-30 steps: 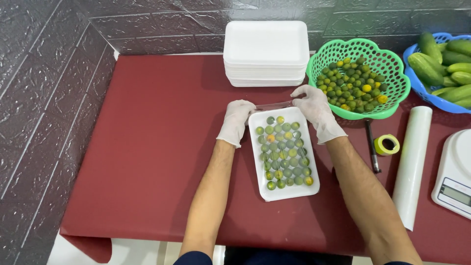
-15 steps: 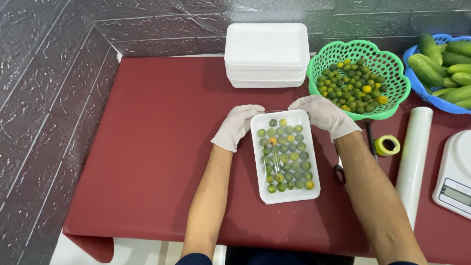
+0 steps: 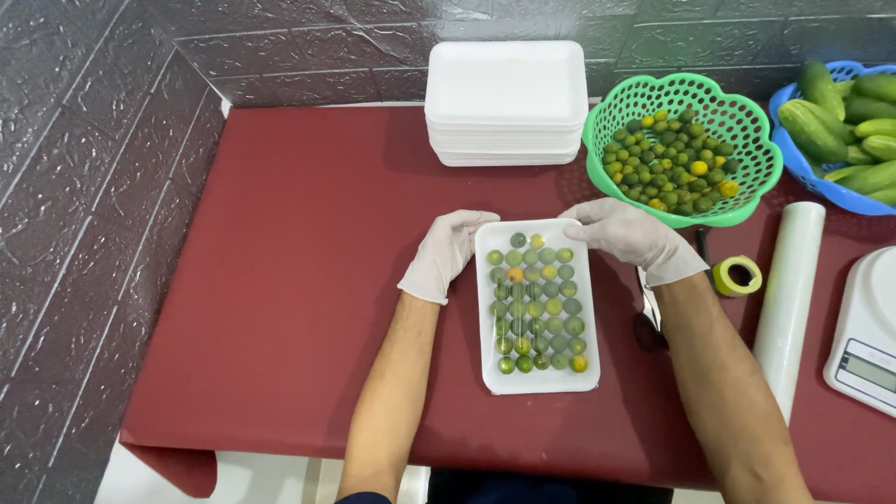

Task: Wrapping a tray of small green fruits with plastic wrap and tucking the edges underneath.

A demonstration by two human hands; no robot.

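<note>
A white foam tray lies on the dark red table, filled with rows of small green round fruits, a few of them yellow or orange. My left hand, in a white glove, grips the tray's far left corner with curled fingers. My right hand, also gloved, holds the far right corner. Both forearms reach in from the near edge on either side of the tray.
A stack of white foam trays stands at the back by the wall. To the right are a green basket of the same fruits, a blue basket of cucumbers, a film roll, a tape roll, a scale and scissors.
The tray has slid slightly towards me. My right hand moved from the far edge out to the far right corner; my left hand dropped a little along the left corner.
</note>
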